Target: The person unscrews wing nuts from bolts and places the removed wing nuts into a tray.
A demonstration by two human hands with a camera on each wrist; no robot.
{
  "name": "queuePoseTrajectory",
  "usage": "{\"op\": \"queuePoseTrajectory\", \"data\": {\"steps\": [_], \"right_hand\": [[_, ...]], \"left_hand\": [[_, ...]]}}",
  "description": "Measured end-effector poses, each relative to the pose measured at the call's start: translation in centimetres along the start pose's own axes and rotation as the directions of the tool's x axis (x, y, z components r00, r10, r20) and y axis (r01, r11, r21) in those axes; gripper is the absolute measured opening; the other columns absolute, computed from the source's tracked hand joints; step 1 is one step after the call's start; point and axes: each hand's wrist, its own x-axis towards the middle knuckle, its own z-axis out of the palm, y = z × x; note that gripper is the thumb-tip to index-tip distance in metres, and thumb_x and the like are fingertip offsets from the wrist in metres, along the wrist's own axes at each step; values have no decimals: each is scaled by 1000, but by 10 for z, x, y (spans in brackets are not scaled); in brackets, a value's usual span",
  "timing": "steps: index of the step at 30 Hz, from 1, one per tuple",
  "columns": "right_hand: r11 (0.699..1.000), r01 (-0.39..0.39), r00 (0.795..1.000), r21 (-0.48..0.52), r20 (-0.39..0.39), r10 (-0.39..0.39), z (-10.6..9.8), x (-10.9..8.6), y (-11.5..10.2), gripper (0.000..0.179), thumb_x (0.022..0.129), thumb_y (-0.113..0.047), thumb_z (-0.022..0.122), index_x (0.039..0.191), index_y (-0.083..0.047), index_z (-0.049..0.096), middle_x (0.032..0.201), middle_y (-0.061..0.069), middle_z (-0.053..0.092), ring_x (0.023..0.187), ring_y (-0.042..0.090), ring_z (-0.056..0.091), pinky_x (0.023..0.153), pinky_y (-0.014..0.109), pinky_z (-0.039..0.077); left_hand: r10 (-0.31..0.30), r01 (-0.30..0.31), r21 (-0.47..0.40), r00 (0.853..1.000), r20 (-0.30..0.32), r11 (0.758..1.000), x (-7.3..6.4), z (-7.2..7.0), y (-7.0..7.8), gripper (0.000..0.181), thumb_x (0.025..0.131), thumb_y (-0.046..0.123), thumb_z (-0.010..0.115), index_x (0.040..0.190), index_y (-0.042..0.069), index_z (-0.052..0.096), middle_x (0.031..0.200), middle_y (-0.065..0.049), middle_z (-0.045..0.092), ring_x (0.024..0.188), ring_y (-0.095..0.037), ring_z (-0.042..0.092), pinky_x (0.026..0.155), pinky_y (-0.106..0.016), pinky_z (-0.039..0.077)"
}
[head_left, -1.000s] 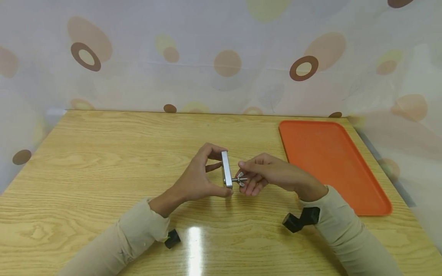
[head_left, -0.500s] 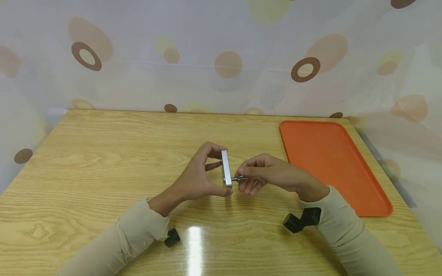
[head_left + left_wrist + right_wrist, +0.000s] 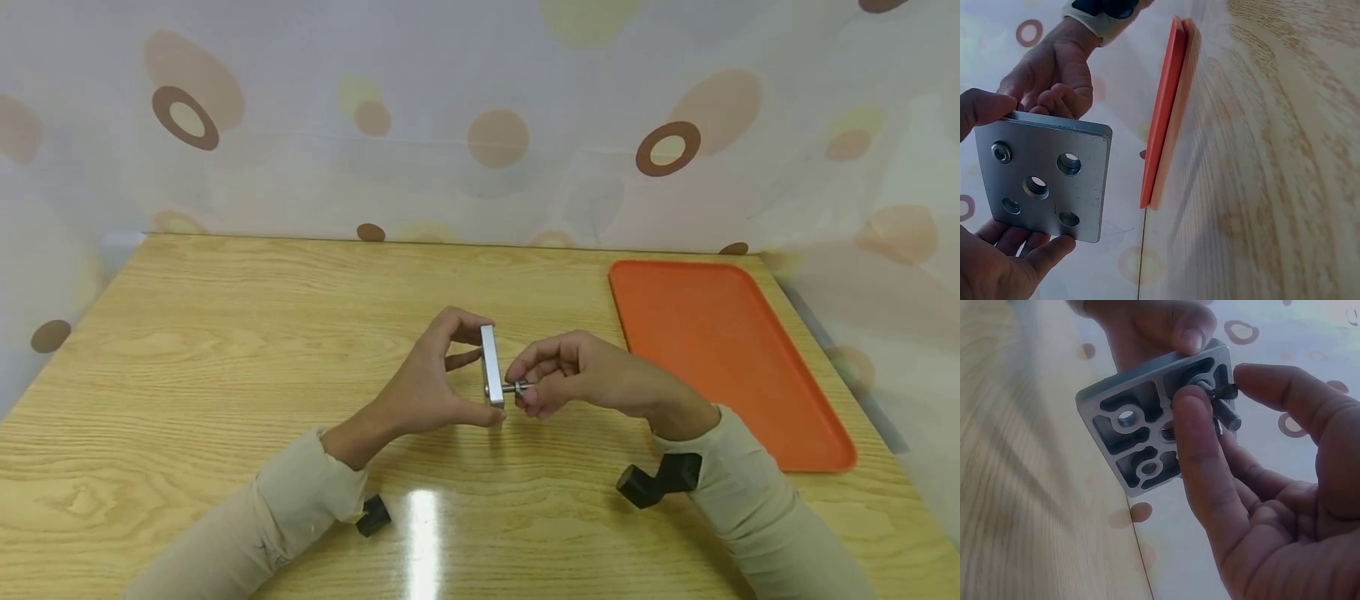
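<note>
My left hand (image 3: 431, 387) grips a square silver metal plate (image 3: 1047, 181) by its edges, holding it upright above the table. Five holes show in the plate; one corner hole carries a bolt, its round socket head (image 3: 1001, 152) on the flat face. From the ribbed back face, the threaded bolt shank (image 3: 1229, 415) sticks out toward my right hand (image 3: 592, 375). Thumb and fingers of that hand are bent around the wing nut (image 3: 1225, 392) on the shank, with fingertips at its wings. Part of the nut is hidden behind a finger in the right wrist view.
An orange tray (image 3: 701, 358) lies at the right of the wood-grain table (image 3: 247, 333). Behind the table hangs a pale covering (image 3: 420, 167) with printed circles. Black wrist devices (image 3: 660, 482) sit at the cuffs.
My right thumb has moved down and the forefinger forward over the wing nut, which has turned on the bolt. The left hand and plate have stayed in place.
</note>
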Motion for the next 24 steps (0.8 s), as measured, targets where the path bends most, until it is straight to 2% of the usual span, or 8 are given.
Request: {"op": "queuePoseTrajectory", "data": {"steps": [7, 14, 17, 20, 24], "right_hand": [[998, 61, 997, 29, 38, -62, 1, 0, 1, 36, 93, -1, 64, 122, 15, 51, 100, -2, 72, 90, 8, 70, 81, 27, 63], [997, 75, 997, -7, 13, -75, 6, 1, -1, 34, 93, -1, 64, 120, 14, 51, 97, -1, 71, 83, 8, 68, 77, 27, 63], [998, 31, 999, -47, -33, -33, 7, 0, -3, 36, 97, -9, 62, 124, 12, 50, 99, 3, 69, 87, 12, 69, 81, 32, 64], [996, -49, 995, -72, -87, 42, 6, -1, -4, 39, 102, -20, 55, 128, 9, 51, 100, 7, 70, 89, 17, 71, 84, 38, 64], [990, -141, 982, -16, -126, 138, 5, 0, -3, 40, 107, -28, 44, 123, 6, 57, 94, 5, 73, 82, 17, 72, 78, 37, 65]], "left_hand": [[-3, 3, 7, 1000, -7, 1000, -1, -1, 0, 83, 63, 2, 86, 133, 3, 42, 134, -15, 48, 124, -29, 50, 111, -47, 50], [-6, 6, 3, 1000, -9, 1000, -1, 0, -3, 83, 63, 1, 86, 134, 3, 43, 133, -13, 48, 123, -28, 50, 111, -46, 50], [-6, 6, 1, 1000, -5, 1000, 0, 0, -3, 83, 63, 0, 86, 134, 3, 43, 134, -14, 47, 124, -28, 50, 112, -46, 50], [-10, 10, 0, 1000, -6, 1000, 0, 0, -2, 82, 64, 0, 86, 133, 3, 43, 134, -13, 48, 124, -27, 50, 112, -45, 50], [-14, 14, -1, 1000, -8, 1000, 0, 1, -1, 83, 62, 0, 87, 133, 4, 43, 133, -12, 48, 124, -26, 50, 113, -42, 49]]}}
